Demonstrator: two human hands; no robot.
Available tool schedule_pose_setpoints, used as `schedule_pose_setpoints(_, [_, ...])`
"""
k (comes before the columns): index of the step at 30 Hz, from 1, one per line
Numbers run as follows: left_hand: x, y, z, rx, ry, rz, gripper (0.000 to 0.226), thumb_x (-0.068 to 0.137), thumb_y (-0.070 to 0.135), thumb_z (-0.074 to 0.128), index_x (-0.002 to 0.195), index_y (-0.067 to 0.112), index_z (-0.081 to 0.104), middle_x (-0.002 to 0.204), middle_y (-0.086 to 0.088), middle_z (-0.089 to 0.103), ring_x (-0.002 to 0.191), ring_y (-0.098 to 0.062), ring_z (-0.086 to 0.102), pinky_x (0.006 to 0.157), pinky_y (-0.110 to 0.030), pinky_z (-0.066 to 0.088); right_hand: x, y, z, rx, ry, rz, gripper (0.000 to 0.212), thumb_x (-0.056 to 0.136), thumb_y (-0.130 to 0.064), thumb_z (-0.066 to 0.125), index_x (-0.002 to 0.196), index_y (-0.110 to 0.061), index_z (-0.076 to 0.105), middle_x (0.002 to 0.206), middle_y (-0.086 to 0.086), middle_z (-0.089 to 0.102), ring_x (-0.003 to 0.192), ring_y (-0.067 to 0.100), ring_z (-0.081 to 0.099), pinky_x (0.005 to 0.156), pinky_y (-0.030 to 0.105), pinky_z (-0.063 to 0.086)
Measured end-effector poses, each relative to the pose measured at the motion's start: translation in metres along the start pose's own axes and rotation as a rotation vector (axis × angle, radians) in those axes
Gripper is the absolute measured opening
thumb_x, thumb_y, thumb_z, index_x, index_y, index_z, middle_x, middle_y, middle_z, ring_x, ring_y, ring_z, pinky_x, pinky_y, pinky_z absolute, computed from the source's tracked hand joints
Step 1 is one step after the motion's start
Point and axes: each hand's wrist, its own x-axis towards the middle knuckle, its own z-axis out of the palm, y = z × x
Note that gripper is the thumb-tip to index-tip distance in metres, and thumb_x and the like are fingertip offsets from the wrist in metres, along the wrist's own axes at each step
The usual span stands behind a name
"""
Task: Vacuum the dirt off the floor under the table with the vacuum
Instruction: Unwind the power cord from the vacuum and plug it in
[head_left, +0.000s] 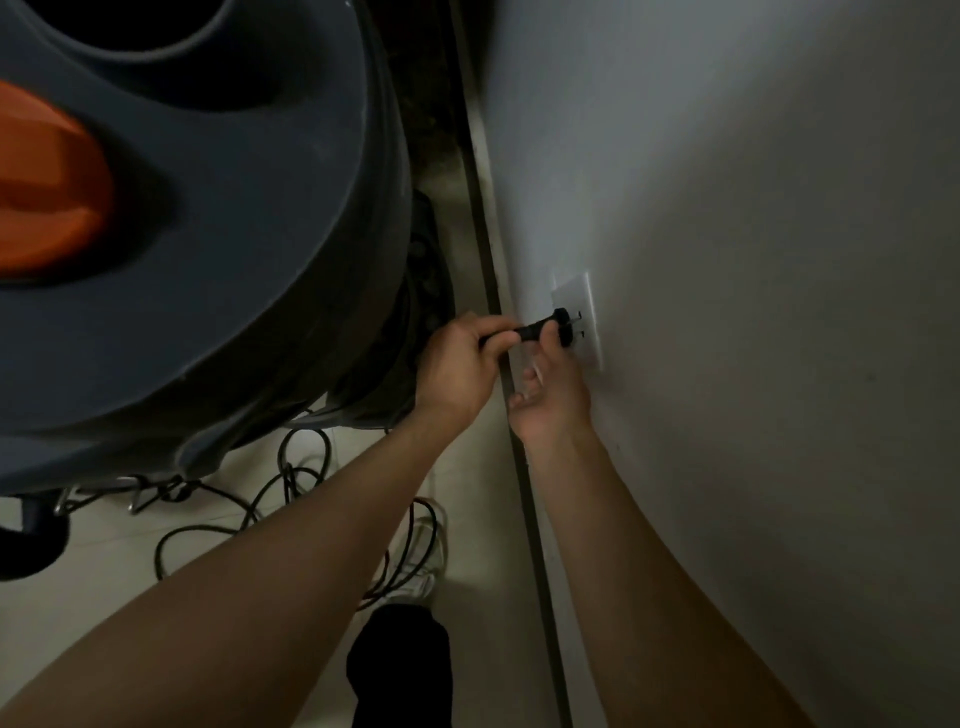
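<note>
The big grey vacuum (218, 218) with an orange part on top fills the upper left, standing close to the wall. Its black power plug (545, 328) is held level at the white wall outlet (584, 301), prongs just at the slots. My left hand (457, 364) grips the plug's cord end from the left. My right hand (553, 397) comes up from below, its fingers pinching the plug head beside the outlet plate. The black cord (270, 499) lies in loose loops on the pale floor below the vacuum.
The white wall (753, 260) takes up the right half, with a dark baseboard strip (524, 467) along its foot. My white shoe (421, 561) and dark trouser leg stand on the floor amid the cord loops. Metal clips hang at the vacuum's lower edge.
</note>
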Motion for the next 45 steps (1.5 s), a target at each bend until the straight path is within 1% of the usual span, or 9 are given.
schedule_pose_setpoints(3, [0.004, -0.003, 0.001, -0.018, -0.020, 0.000, 0.019, 0.090, 0.012, 0.059, 0.105, 0.012, 0.071, 0.093, 0.001, 0.060, 0.090, -0.011, 0.056, 0.082, -0.022, 0.043, 0.000, -0.001, 0.001, -0.004, 0.037, -0.013, 0.017, 0.092, -0.037, 0.058, 0.084, -0.022, 0.061, 0.099, -0.007, 0.060, 0.100, 0.010, 0.047, 0.074, 0.024, 0.034])
schedule_pose_setpoints(8, [0.004, -0.006, 0.002, -0.105, -0.078, 0.014, 0.021, 0.088, 0.010, 0.061, 0.107, 0.011, 0.071, 0.097, 0.000, 0.068, 0.095, -0.014, 0.062, 0.088, -0.023, 0.046, 0.002, -0.004, -0.002, -0.042, 0.095, -0.031, 0.014, 0.090, -0.034, 0.061, 0.088, -0.020, 0.061, 0.100, -0.007, 0.060, 0.105, 0.010, 0.050, 0.085, 0.024, 0.035])
schedule_pose_setpoints(12, [0.007, -0.008, 0.003, -0.100, -0.081, 0.034, 0.021, 0.088, 0.011, 0.062, 0.106, 0.011, 0.071, 0.090, 0.007, 0.065, 0.094, -0.014, 0.064, 0.086, -0.022, 0.048, 0.000, -0.006, -0.002, -0.033, 0.113, -0.064, 0.020, 0.093, -0.028, 0.059, 0.104, -0.012, 0.065, 0.082, -0.007, 0.062, 0.075, 0.001, 0.055, 0.058, 0.015, 0.041])
schedule_pose_setpoints(16, [0.011, 0.001, 0.007, 0.013, -0.028, 0.116, 0.020, 0.088, 0.013, 0.061, 0.106, 0.011, 0.072, 0.097, 0.001, 0.070, 0.088, -0.005, 0.058, 0.077, -0.016, 0.044, 0.001, -0.013, 0.004, 0.022, 0.134, -0.063, 0.029, 0.094, -0.027, 0.057, 0.117, -0.009, 0.060, 0.099, 0.000, 0.060, 0.073, 0.000, 0.051, 0.061, 0.021, 0.039])
schedule_pose_setpoints(19, [0.014, 0.004, 0.007, 0.057, -0.001, 0.135, 0.020, 0.089, 0.013, 0.061, 0.106, 0.011, 0.072, 0.100, -0.004, 0.071, 0.093, -0.015, 0.062, 0.080, -0.024, 0.047, -0.001, -0.014, 0.008, 0.076, 0.132, -0.048, 0.018, 0.095, -0.028, 0.056, 0.104, -0.014, 0.061, 0.099, 0.002, 0.060, 0.071, -0.001, 0.050, 0.060, 0.022, 0.038])
schedule_pose_setpoints(23, [0.011, 0.004, 0.008, 0.139, 0.005, 0.188, 0.020, 0.090, 0.013, 0.060, 0.105, 0.012, 0.072, 0.099, -0.005, 0.071, 0.088, -0.010, 0.057, 0.073, -0.020, 0.041, -0.005, -0.015, 0.009, 0.144, 0.113, -0.047, 0.028, 0.095, -0.025, 0.055, 0.119, -0.010, 0.060, 0.115, 0.005, 0.063, 0.076, -0.001, 0.052, 0.074, 0.020, 0.040])
schedule_pose_setpoints(27, [0.012, 0.008, 0.005, 0.091, -0.032, 0.129, 0.020, 0.091, 0.012, 0.059, 0.106, 0.012, 0.072, 0.104, -0.003, 0.071, 0.095, -0.012, 0.062, 0.079, -0.017, 0.045, -0.008, -0.017, 0.012, 0.173, 0.141, -0.039, 0.035, 0.095, -0.024, 0.056, 0.124, -0.004, 0.058, 0.095, 0.000, 0.064, 0.078, 0.004, 0.055, 0.071, 0.021, 0.043])
schedule_pose_setpoints(33, [0.005, 0.017, 0.007, 0.045, -0.074, -0.041, 0.027, 0.093, 0.001, 0.051, 0.112, 0.009, 0.068, 0.102, 0.000, 0.070, 0.088, 0.001, 0.056, 0.079, -0.009, 0.045, -0.018, -0.017, 0.023, 0.343, 0.158, 0.049, 0.038, 0.100, -0.026, 0.047, 0.130, -0.003, 0.052, 0.122, 0.006, 0.061, 0.116, 0.017, 0.050, 0.111, 0.039, 0.032])
schedule_pose_setpoints(45, [0.015, 0.007, 0.008, 0.005, -0.128, -0.009, 0.020, 0.091, 0.007, 0.055, 0.102, 0.011, 0.072, 0.100, -0.005, 0.069, 0.098, -0.016, 0.061, 0.089, -0.027, 0.047, -0.016, -0.014, 0.008, 0.110, 0.150, -0.035, 0.033, 0.097, -0.021, 0.052, 0.126, -0.005, 0.054, 0.130, 0.008, 0.056, 0.123, 0.016, 0.049, 0.093, 0.033, 0.035])
